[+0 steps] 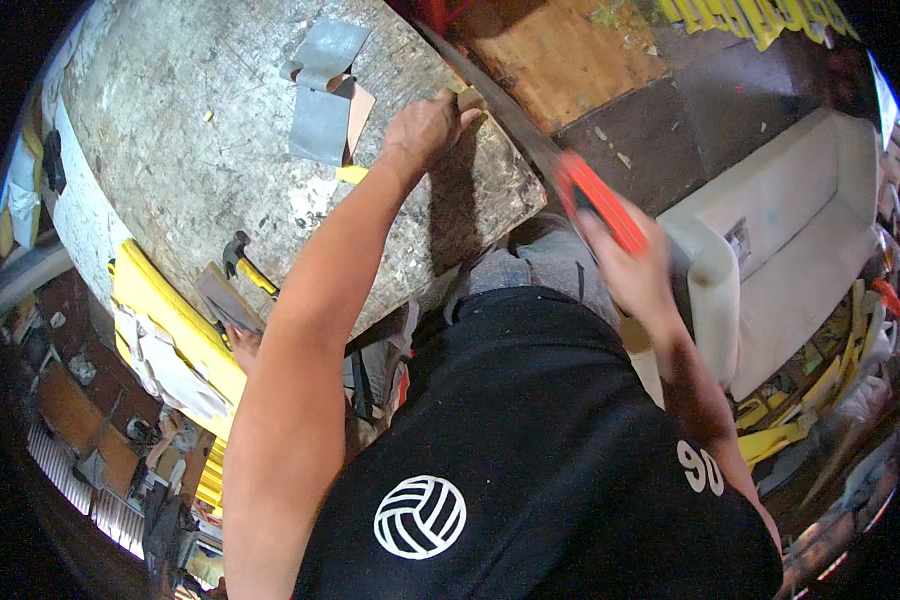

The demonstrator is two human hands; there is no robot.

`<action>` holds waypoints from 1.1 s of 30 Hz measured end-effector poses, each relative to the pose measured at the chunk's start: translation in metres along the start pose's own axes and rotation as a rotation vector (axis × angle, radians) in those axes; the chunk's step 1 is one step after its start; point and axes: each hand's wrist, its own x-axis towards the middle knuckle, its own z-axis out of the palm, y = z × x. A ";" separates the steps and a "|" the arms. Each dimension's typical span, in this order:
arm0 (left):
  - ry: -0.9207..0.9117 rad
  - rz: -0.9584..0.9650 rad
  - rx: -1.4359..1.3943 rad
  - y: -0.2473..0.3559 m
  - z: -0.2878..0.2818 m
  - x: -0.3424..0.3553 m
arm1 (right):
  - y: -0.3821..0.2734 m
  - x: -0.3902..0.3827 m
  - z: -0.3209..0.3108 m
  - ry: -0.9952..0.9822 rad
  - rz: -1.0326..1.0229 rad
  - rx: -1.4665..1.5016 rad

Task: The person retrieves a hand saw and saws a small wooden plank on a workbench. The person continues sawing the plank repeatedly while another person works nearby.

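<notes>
My right hand [630,265] is wrapped round the red handle of a handsaw [518,128], slightly blurred. The saw's long blade runs up and left, along the table's right edge. My left hand [425,128] is closed on a small piece of wood [470,99] at that edge, close beside the blade. Whether the teeth are in the wood I cannot tell. Left of my left hand, pieces of grey sheet [322,122] lie on the worn table [185,70], with a pinkish piece [360,112] partly under them.
A claw hammer [250,266] lies on the table left of my forearm. Next to it, another person's hand [243,346] is at a flat brownish block [228,298]. Yellow foam [175,310] lies along the table's left side. A pale sofa [785,250] stands at the right.
</notes>
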 end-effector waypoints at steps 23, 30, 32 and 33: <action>0.014 -0.224 -0.110 0.001 0.009 0.008 | 0.024 0.054 0.052 0.073 -0.117 0.087; 0.013 -0.292 -0.160 0.002 0.009 0.011 | 0.024 0.011 0.022 0.079 -0.078 0.026; 0.053 -0.250 -0.136 -0.015 0.032 0.013 | 0.022 -0.034 -0.004 0.060 0.024 0.038; 0.052 -0.247 -0.131 -0.016 0.035 0.009 | 0.018 -0.039 -0.014 0.048 0.011 -0.004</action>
